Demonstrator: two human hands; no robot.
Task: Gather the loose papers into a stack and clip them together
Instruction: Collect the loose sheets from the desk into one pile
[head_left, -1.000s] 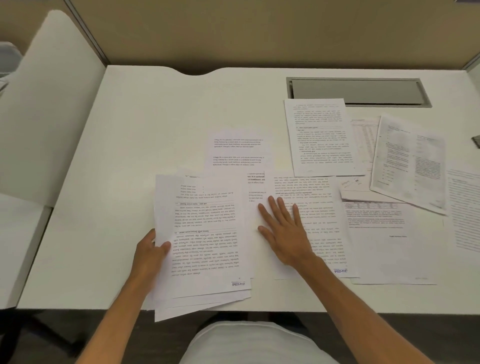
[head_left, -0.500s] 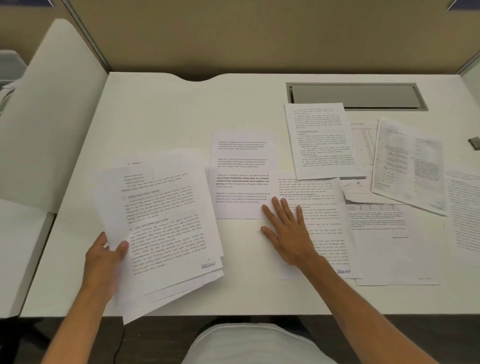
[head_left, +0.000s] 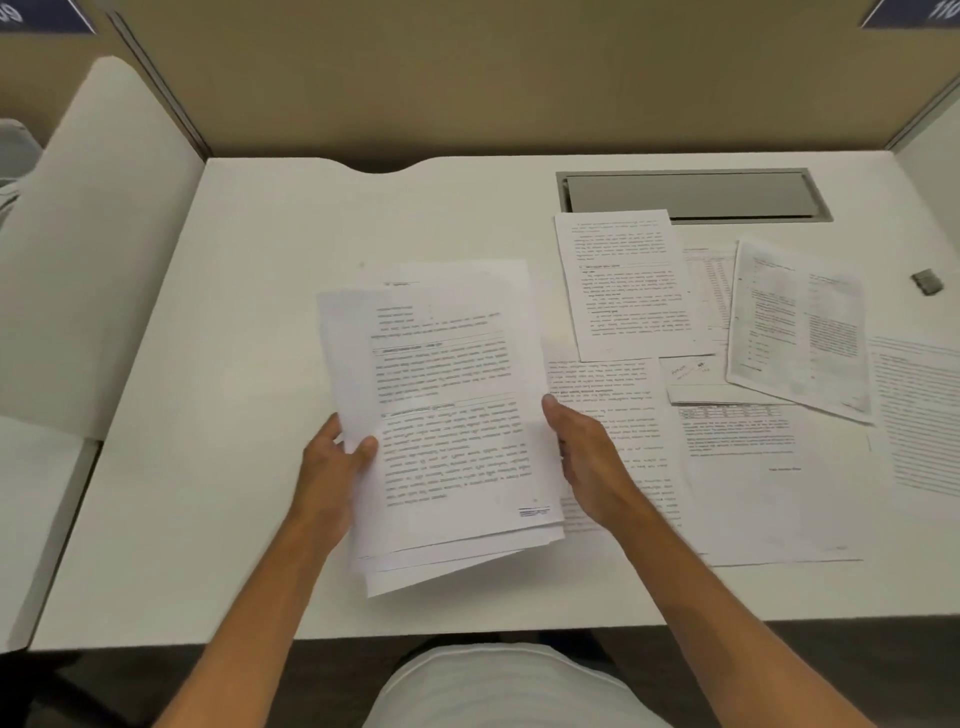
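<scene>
A loose stack of printed papers (head_left: 447, 415) is held over the middle of the white desk (head_left: 249, 322). My left hand (head_left: 332, 462) grips its left edge, thumb on top. My right hand (head_left: 582, 452) holds the right edge, fingers curled under the sheets. Several more loose sheets lie flat to the right: one under my right hand (head_left: 639, 467), one near the slot (head_left: 623, 280), a tilted page (head_left: 802, 327) and a page at the right edge (head_left: 919, 410). A small dark binder clip (head_left: 927, 282) sits at the far right.
A grey cable slot (head_left: 691, 195) is set into the desk's back right. Tan partition walls (head_left: 467, 78) close the back. A white side panel (head_left: 88, 244) stands at the left. The desk's front edge runs just above my lap.
The stack moved from the desk's left front to the middle, covering the sheet that lay there. My right hand lifted off the flat sheet and took the stack's right edge.
</scene>
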